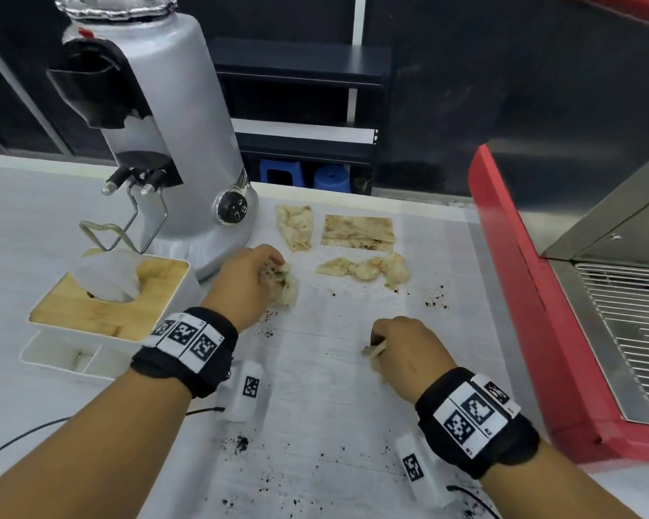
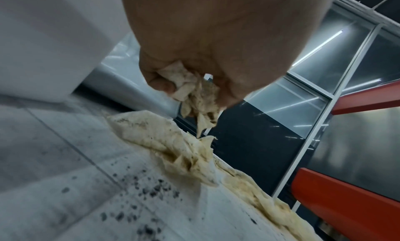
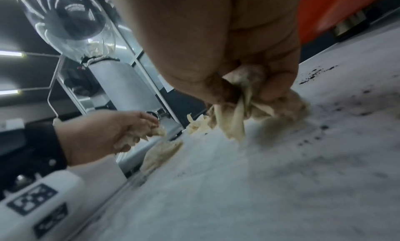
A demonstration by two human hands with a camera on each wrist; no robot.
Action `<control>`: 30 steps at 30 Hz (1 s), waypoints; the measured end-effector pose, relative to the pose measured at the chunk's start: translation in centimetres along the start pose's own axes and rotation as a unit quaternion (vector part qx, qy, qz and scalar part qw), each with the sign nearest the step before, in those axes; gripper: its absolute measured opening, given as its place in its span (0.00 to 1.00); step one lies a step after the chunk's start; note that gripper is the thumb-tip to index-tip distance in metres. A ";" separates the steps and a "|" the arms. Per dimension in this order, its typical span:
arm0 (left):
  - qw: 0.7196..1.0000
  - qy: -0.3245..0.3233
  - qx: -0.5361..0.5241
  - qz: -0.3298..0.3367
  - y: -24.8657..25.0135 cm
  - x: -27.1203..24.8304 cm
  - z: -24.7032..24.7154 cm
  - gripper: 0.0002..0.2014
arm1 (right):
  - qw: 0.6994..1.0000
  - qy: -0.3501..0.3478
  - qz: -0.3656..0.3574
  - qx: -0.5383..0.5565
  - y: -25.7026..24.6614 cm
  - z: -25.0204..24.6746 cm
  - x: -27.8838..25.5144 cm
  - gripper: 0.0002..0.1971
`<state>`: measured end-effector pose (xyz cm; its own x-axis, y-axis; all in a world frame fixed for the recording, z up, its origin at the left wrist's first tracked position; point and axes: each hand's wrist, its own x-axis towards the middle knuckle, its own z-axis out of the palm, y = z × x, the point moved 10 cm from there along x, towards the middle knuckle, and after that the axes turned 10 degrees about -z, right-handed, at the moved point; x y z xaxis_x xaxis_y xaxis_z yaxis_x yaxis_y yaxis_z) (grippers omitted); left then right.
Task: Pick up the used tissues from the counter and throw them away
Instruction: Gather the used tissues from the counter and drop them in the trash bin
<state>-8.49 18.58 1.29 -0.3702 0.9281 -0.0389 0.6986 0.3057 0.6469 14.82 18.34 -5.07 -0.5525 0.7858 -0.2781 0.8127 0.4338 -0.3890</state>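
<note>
My left hand [image 1: 253, 279] grips a crumpled, coffee-stained tissue [image 1: 283, 284] just above the white counter [image 1: 334, 387], beside the grinder; the left wrist view shows the wad [image 2: 194, 90] hanging from my curled fingers. My right hand [image 1: 401, 350] holds a second stained tissue [image 1: 373, 350] low over the counter's middle, with its tail [image 3: 233, 118] brushing the surface. Three more used tissues lie farther back: a crumpled one [image 1: 296, 227], a flat folded one [image 1: 357, 233] and a long twisted one [image 1: 368, 269].
A silver coffee grinder [image 1: 173, 144] stands at the back left. A wooden-lidded tissue box [image 1: 105, 297] sits left of my left hand. A red-framed steel unit with a grille [image 1: 615, 312] borders the right. Dark coffee grounds [image 1: 433, 297] speckle the counter.
</note>
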 end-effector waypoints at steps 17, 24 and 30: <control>0.986 0.019 0.156 -0.051 -2.6 4.1 2.2 0.05 | 0.977 0.181 0.004 0.116 0.5 -8.2 5.5 0.16; 0.998 0.060 0.029 -0.003 0.8 5.0 0.1 0.10 | 0.994 0.088 0.058 -0.006 2.5 -5.2 10.1 0.32; 0.999 -0.010 0.030 -0.040 1.7 7.9 1.7 0.06 | 0.994 0.086 0.048 -0.038 2.3 -5.1 11.0 0.14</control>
<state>-9.17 26.77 0.77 -0.4141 0.9042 -0.1048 0.7029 0.3907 0.5944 11.55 30.20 -4.48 -0.4368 0.8862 -0.1541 0.8755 0.3795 -0.2992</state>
